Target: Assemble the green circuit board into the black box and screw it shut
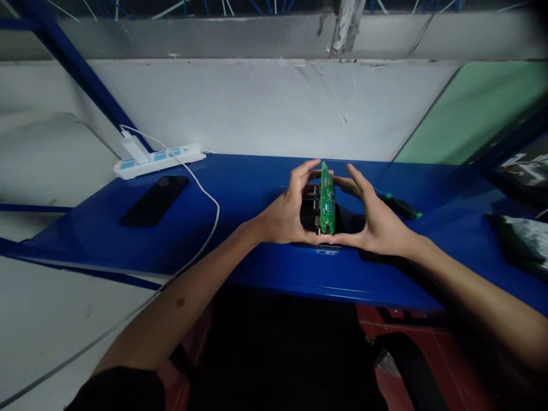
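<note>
A green circuit board [327, 200] stands on edge between my two hands, with metal connectors along its left face. My left hand [287, 206] grips it from the left, thumb along the lower edge and fingers behind the far end. From the right, my right hand [374, 220] has its thumb against the same lower edge; its index finger is raised clear and other fingers reach behind the board. Beneath the board lies a dark object [309, 216], mostly hidden by my hands. Just beyond my right hand rests a green-and-black screwdriver [402, 206].
On the blue table [240, 182] a black phone [154, 201] lies at the left. Behind it is a white power strip [160, 160] with a charger [135, 149]; its white cable [217, 208] crosses the table and my left forearm. A silvery bag [524, 237] sits at the right edge.
</note>
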Action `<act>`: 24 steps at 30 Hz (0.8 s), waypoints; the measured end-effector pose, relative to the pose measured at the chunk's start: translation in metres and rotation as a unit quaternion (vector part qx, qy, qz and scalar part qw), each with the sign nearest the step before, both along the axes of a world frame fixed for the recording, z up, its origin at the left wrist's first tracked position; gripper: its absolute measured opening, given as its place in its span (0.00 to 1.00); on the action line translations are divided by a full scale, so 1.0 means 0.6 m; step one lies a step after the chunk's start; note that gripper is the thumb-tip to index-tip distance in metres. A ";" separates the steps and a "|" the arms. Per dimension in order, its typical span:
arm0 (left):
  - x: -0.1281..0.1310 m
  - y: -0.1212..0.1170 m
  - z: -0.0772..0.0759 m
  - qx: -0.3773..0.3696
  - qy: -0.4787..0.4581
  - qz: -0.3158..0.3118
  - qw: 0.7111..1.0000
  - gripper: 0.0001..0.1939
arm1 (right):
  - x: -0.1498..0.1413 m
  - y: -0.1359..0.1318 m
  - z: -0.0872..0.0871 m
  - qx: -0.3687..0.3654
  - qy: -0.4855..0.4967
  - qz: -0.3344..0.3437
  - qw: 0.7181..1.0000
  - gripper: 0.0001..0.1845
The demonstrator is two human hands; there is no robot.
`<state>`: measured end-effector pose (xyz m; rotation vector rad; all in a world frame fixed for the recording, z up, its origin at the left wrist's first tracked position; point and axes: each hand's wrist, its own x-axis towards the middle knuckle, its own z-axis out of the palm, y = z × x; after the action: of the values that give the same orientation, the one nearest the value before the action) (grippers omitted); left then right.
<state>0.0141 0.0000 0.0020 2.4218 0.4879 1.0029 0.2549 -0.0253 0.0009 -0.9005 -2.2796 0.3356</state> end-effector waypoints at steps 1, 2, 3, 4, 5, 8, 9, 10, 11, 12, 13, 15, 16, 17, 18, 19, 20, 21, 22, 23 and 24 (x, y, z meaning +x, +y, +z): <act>0.000 0.001 -0.001 -0.008 -0.004 0.000 1.000 0.63 | 0.001 0.000 -0.001 0.002 -0.002 -0.004 1.000 0.72; 0.000 0.002 -0.003 -0.013 -0.006 0.002 1.000 0.64 | 0.002 0.001 -0.001 0.004 -0.003 -0.008 1.000 0.72; 0.000 0.005 -0.005 -0.014 -0.009 0.005 1.000 0.64 | 0.003 0.001 -0.002 0.005 -0.002 -0.014 1.000 0.72; 0.000 0.008 -0.008 -0.012 -0.012 0.010 1.000 0.64 | 0.005 0.002 -0.003 0.005 0.001 -0.021 1.000 0.72; 0.000 0.011 -0.010 -0.008 -0.016 0.017 1.000 0.65 | 0.006 0.002 -0.004 0.004 0.005 -0.029 1.000 0.73; -0.001 0.021 -0.017 0.013 -0.034 0.038 0.999 0.65 | 0.010 0.004 -0.004 0.006 0.015 -0.058 0.998 0.74; -0.002 0.024 -0.018 0.018 -0.042 0.047 0.998 0.65 | 0.011 0.005 -0.004 0.009 0.015 -0.066 0.998 0.75; -0.002 0.026 -0.019 0.020 -0.050 0.057 0.997 0.65 | 0.013 0.006 -0.004 0.015 0.014 -0.074 0.997 0.74; -0.003 0.027 -0.019 0.021 -0.057 0.067 0.996 0.65 | 0.014 0.007 -0.004 0.023 0.012 -0.080 0.996 0.74; -0.005 0.028 -0.019 0.022 -0.061 0.078 0.995 0.64 | 0.016 0.008 -0.004 0.032 0.010 -0.086 0.996 0.74; -0.006 0.027 -0.018 0.023 -0.059 0.087 0.994 0.63 | 0.018 0.009 -0.004 0.042 0.008 -0.090 0.995 0.74; -0.009 0.025 -0.016 0.032 -0.040 0.104 0.993 0.61 | 0.022 0.013 -0.006 0.053 0.000 -0.097 0.994 0.73; -0.011 0.025 -0.015 0.039 -0.027 0.113 0.992 0.61 | 0.024 0.015 -0.007 0.056 -0.005 -0.099 0.994 0.73; -0.012 0.024 -0.015 0.046 -0.013 0.121 0.992 0.60 | 0.026 0.018 -0.008 0.059 -0.012 -0.099 0.993 0.73; -0.014 0.024 -0.015 0.051 -0.003 0.127 0.991 0.60 | 0.028 0.020 -0.009 0.062 -0.019 -0.099 0.993 0.73; -0.015 0.024 -0.015 0.053 0.002 0.130 0.990 0.61 | 0.029 0.022 -0.010 0.067 -0.026 -0.098 0.993 0.73; -0.016 0.024 -0.016 0.052 0.000 0.131 0.990 0.61 | 0.030 0.023 -0.010 0.074 -0.032 -0.095 0.992 0.73; -0.018 0.025 -0.016 0.049 -0.003 0.129 0.990 0.61 | 0.030 0.024 -0.010 0.080 -0.037 -0.092 0.992 0.74; -0.019 0.025 -0.017 0.046 -0.006 0.126 0.991 0.60 | 0.030 0.024 -0.008 0.083 -0.044 -0.088 0.992 0.73; -0.019 0.026 -0.018 0.046 -0.007 0.123 0.991 0.60 | 0.030 0.023 -0.006 0.085 -0.050 -0.086 0.991 0.73; -0.020 0.026 -0.019 0.049 -0.004 0.120 0.992 0.59 | 0.029 0.022 -0.003 0.087 -0.058 -0.083 0.991 0.73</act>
<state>0.0019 0.0158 -0.0097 2.4870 0.7580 1.1604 0.2725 -0.0122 -0.0011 -1.0320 -2.2776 0.0109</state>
